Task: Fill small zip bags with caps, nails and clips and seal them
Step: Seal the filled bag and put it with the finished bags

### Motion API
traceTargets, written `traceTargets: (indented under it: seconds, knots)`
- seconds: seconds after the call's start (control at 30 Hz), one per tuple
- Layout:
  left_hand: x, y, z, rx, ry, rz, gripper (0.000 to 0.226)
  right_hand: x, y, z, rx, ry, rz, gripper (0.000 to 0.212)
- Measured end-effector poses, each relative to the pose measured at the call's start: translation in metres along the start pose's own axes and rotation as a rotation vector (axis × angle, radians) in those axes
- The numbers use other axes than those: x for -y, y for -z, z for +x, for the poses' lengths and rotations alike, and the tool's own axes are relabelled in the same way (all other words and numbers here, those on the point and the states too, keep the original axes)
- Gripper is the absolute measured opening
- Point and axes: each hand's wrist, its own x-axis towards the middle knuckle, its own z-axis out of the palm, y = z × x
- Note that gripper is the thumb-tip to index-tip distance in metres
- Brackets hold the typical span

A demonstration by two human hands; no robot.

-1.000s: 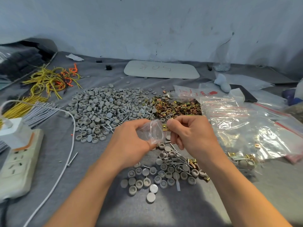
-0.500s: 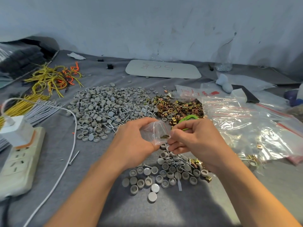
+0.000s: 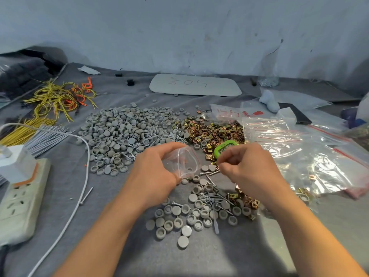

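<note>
My left hand [image 3: 153, 174] holds a small clear zip bag [image 3: 182, 162] with its mouth held wide toward the right. My right hand [image 3: 249, 170] hovers just right of the bag with its fingertips curled together; nothing shows between them. Below both hands lies a small heap of grey caps [image 3: 191, 214], nails [image 3: 211, 186] and brass clips [image 3: 247, 200]. Farther back are the big pile of grey caps [image 3: 123, 132], loose nails [image 3: 159, 134] and the heap of brass clips [image 3: 215, 130].
A green-framed small device [image 3: 223, 147] lies on the clips behind my right hand. Empty zip bags [image 3: 289, 146] are stacked at the right. A power strip [image 3: 20, 198] and white cable [image 3: 79, 196] lie at the left, yellow wires [image 3: 54, 98] beyond. A white board [image 3: 195, 84] sits at the back.
My right hand put a brass clip into the bag's mouth and has drawn back to the right. The left hand kept hold of the bag.
</note>
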Motion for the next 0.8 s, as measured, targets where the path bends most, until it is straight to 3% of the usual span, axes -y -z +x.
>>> traceTargets:
  seconds: [0.13, 0.23, 0.43, 0.67, 0.8]
  knots:
    - [-0.001, 0.004, 0.002, -0.072, 0.034, -0.116, 0.066, -0.009, 0.019, -0.006, 0.209, -0.062, -0.331, 0.028]
    - [0.0, 0.008, 0.005, -0.151, 0.068, -0.218, 0.067, -0.009, 0.022, -0.011, 0.232, -0.08, -0.451, 0.021]
    - [-0.001, 0.005, 0.005, -0.15, 0.067, -0.214, 0.07, 0.0, 0.012, -0.013, 0.306, -0.096, -0.497, 0.004]
    - [-0.003, 0.003, 0.003, -0.117, 0.049, -0.173, 0.072, 0.004, 0.004, -0.013, 0.348, -0.08, -0.501, 0.02]
    - [0.0, 0.003, 0.003, -0.108, 0.051, -0.158, 0.072, -0.003, 0.008, -0.011, 0.222, -0.035, -0.26, 0.019]
